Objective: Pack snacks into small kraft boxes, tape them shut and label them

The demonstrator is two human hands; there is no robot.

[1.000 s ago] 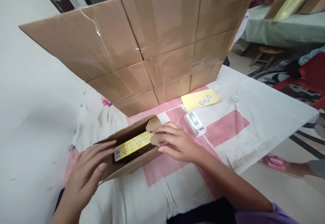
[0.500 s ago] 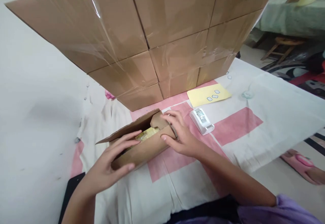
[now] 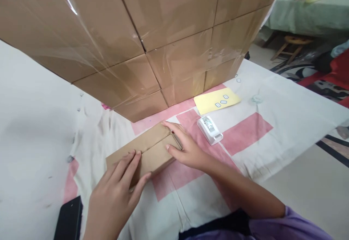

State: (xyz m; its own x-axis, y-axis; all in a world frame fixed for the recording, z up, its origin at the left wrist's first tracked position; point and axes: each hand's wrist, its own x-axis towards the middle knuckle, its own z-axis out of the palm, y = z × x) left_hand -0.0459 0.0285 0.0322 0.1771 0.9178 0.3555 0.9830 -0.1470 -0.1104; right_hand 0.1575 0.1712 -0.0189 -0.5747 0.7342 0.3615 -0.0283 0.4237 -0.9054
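Pressing evenly along both sides of the seam would serve the person best here, since the two flaps of the small box [image 3: 154, 156] meet edge to edge and a lopsided push could make one ride over the other. The box lies closed and slantwise on the tablecloth [image 3: 245, 134], a little below and left of the frame's centre. A steady brace at its right end should limit sliding, and a light touch would avoid denting the cardboard. The left hand [image 3: 116, 183], lower left of centre, lies palm down with its fingertips together near the seam and its thumb apart along the near edge, pinching nothing. The right hand [image 3: 188, 151] reaches in from the lower right, thumb on the near flap and forefinger at the far corner, spread across the end; whether it squeezes cannot be told. Just right of it sits a white gadget [image 3: 209, 129], with a yellow card [image 3: 216, 101] above and stacked boxes [image 3: 177, 55] filling the upper part of the frame.
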